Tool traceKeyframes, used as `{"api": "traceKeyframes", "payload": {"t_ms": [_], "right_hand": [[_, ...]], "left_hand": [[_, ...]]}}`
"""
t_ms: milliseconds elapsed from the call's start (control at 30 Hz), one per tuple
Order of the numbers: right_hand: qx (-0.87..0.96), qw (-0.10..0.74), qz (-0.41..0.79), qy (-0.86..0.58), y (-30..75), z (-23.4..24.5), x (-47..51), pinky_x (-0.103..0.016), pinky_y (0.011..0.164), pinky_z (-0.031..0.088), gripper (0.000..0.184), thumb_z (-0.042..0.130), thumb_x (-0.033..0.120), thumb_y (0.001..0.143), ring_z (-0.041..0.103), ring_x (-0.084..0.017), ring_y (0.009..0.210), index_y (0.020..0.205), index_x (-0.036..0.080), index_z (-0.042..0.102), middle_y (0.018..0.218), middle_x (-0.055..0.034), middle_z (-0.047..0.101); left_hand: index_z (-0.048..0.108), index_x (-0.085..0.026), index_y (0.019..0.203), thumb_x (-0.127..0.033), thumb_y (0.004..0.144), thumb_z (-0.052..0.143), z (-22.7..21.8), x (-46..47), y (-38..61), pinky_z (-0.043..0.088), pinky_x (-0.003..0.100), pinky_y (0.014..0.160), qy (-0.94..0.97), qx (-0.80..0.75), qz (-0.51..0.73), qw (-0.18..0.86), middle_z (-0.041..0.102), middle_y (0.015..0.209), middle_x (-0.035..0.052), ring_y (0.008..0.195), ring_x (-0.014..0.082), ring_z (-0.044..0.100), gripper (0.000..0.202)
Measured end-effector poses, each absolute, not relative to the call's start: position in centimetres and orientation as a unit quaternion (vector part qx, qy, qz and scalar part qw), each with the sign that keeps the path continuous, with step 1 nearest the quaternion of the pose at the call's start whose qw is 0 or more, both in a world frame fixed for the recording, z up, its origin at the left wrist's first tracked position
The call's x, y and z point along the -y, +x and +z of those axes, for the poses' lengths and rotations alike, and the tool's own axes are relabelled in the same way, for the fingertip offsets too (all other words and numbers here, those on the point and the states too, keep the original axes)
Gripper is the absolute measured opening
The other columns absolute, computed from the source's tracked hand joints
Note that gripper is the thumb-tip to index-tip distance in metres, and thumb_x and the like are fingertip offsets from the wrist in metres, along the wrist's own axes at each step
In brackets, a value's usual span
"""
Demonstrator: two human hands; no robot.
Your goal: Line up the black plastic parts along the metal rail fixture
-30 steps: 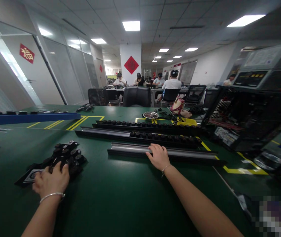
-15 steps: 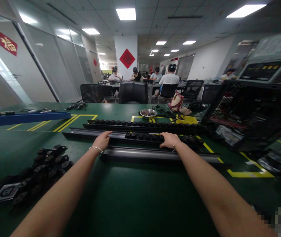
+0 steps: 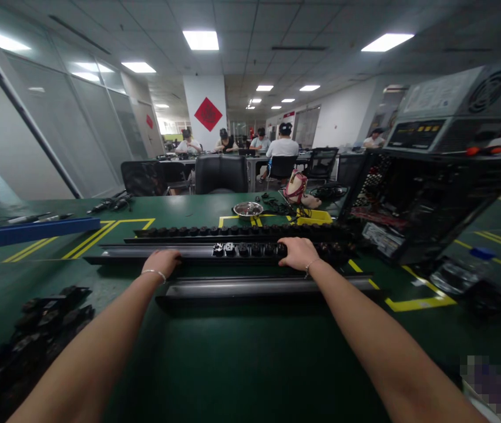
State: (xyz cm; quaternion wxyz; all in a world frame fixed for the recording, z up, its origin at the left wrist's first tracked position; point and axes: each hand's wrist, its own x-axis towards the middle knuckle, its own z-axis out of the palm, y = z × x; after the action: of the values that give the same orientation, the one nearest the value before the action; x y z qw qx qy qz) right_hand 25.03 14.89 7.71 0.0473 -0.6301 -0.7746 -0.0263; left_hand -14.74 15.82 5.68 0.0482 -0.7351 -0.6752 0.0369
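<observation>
Three long dark rails lie across the green table. My left hand [image 3: 162, 262] rests with curled fingers on the bare left part of the middle rail [image 3: 144, 252]. My right hand [image 3: 298, 254] lies over the same rail's right part, fingers bent onto the row of small black sockets [image 3: 244, 249] seated in it. The near rail [image 3: 259, 287] is bare and lies just in front of both hands. The far rail [image 3: 215, 232] carries a full row of black sockets.
A heap of loose black sockets [image 3: 39, 329] lies at the near left. A blue bar [image 3: 30, 230], a metal bowl [image 3: 247, 208], a yellow tray [image 3: 316, 217] and an open computer case [image 3: 426, 205] stand around. Several people sit at desks behind.
My left hand left the heap of sockets and went to the middle rail. My right hand moved from the near rail to the middle one. The view shifted right.
</observation>
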Motion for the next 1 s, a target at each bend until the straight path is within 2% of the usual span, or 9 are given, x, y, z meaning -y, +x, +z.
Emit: {"api": "traceKeyframes", "payload": {"t_ms": [133,300,400,533,667,1000], "right_hand": [[0.782,0.056,-0.060,-0.618,27.3,10.6,-13.2,-0.036,0.084,0.039,0.063,0.069,0.048,0.057,0.055,-0.026,0.104,0.115,0.026,0.055,0.114,-0.0049,0.062],[0.783,0.069,-0.080,-0.613,31.6,13.4,-8.5,-0.034,0.081,0.041,0.063,0.068,0.046,0.057,0.057,-0.025,0.101,0.115,0.026,0.055,0.111,-0.0039,0.063],[0.782,0.077,-0.059,-0.616,34.7,13.6,-4.9,-0.034,0.081,0.043,0.061,0.068,0.044,0.056,0.058,-0.026,0.098,0.114,0.028,0.056,0.110,-0.0025,0.064],[0.785,0.067,0.011,-0.616,38.5,12.1,-0.9,-0.034,0.081,0.044,0.061,0.068,0.040,0.055,0.059,-0.025,0.096,0.113,0.028,0.057,0.109,-0.0014,0.064],[0.774,0.060,0.030,-0.630,41.1,10.0,1.4,-0.035,0.087,0.043,0.061,0.067,0.035,0.054,0.057,-0.027,0.102,0.114,0.027,0.057,0.113,-0.0028,0.062],[0.765,0.044,0.055,-0.641,44.0,7.1,3.0,-0.037,0.090,0.042,0.062,0.065,0.030,0.051,0.057,-0.027,0.103,0.112,0.023,0.058,0.113,-0.0049,0.062]], "left_hand": [[0.062,-0.023,0.101,-0.032,0.082,0.041,7.9,-14.1,-13.3,0.041,0.032,0.079,-0.754,0.652,0.024,0.077,0.066,0.104,0.0079,0.097,0.0229,0.059,0.029],[0.062,-0.022,0.098,-0.033,0.083,0.042,10.8,-9.6,-10.9,0.042,0.033,0.076,-0.784,0.607,-0.008,0.130,0.067,0.099,0.0070,0.095,0.0247,0.058,0.027],[0.062,-0.023,0.099,-0.031,0.083,0.044,11.5,-5.6,-8.8,0.041,0.034,0.078,-0.803,0.582,-0.032,0.126,0.067,0.096,0.0054,0.093,0.0232,0.058,0.025],[0.061,-0.025,0.102,-0.027,0.084,0.045,10.5,-0.4,-5.8,0.039,0.035,0.080,-0.815,0.573,-0.060,0.063,0.066,0.098,0.0031,0.092,0.0206,0.056,0.024],[0.061,-0.024,0.101,-0.024,0.085,0.043,8.2,2.7,-3.2,0.038,0.035,0.079,-0.822,0.566,-0.059,0.012,0.065,0.098,0.0028,0.093,0.0199,0.055,0.024],[0.060,-0.023,0.099,-0.021,0.083,0.046,4.6,4.2,1.0,0.039,0.035,0.081,-0.836,0.548,-0.029,-0.021,0.064,0.097,0.0047,0.095,0.0213,0.055,0.021]]}}
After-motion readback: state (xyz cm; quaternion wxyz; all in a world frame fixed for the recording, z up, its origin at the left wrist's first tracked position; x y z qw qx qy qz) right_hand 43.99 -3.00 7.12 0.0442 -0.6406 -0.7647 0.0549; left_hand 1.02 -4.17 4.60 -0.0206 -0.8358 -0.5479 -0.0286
